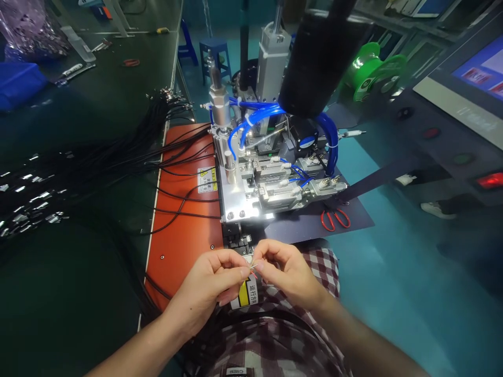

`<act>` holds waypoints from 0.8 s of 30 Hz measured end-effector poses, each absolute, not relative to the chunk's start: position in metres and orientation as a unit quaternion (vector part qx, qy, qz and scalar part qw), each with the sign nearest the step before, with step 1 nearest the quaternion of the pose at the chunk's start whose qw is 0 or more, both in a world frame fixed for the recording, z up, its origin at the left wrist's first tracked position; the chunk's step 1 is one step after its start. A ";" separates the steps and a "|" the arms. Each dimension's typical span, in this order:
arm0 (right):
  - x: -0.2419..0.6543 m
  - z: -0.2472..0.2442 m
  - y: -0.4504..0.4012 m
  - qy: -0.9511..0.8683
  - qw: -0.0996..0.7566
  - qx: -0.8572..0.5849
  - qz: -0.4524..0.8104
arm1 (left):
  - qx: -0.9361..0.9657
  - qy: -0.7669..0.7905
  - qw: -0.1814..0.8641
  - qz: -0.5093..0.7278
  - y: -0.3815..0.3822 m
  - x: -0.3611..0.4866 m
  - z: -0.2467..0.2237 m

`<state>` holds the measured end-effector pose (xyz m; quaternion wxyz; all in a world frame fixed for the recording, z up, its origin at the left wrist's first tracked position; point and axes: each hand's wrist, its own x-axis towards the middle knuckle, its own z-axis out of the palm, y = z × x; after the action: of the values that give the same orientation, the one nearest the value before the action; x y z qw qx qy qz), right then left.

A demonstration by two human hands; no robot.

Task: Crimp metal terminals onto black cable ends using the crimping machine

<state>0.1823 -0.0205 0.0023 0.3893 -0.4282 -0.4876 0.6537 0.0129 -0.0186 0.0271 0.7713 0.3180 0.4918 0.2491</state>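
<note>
Your checked garment point(259, 345) is spreading just this side of the metal machine point(271, 196). Black cables point(141, 154) are running out to the machine's left. Before its near edge, your left hand point(212, 278) and right hand point(288, 272) are nearly meeting. Near its right end, a red-handled tool point(334, 224) is lying. In front of it, both hands' fingertips are pinching thin wires point(253, 266).

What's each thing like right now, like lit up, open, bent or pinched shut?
Left hand: pinched on thin wires
Right hand: pinched at the same wires
Thin wires: held between fingertips
Scissors: handles apart, blades hard to see
Screen: lit
Red light: glowing
Blue tubes: bent, tied together
Black cables: bunched, lying down
Blue stool: upright
</note>
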 end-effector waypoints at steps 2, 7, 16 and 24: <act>0.186 0.002 -0.016 -0.532 0.377 -0.393 0.648 | 0.311 0.476 0.791 0.227 -0.018 0.012 0.028; 0.192 0.002 -0.009 -0.579 0.363 -0.369 0.629 | 0.319 0.488 0.776 0.238 -0.019 0.013 0.029; 0.188 0.009 -0.024 -0.560 0.389 -0.484 0.548 | 0.346 0.530 0.730 0.258 -0.022 0.018 0.026; 0.184 0.013 -0.021 -0.586 0.368 -0.502 0.519 | 0.339 0.522 0.736 0.267 -0.022 0.019 0.026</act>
<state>0.1841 -0.0211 0.0130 0.3681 -0.5015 -0.5857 0.5195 0.0187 -0.0219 0.0263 0.7355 0.3393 0.5223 0.2666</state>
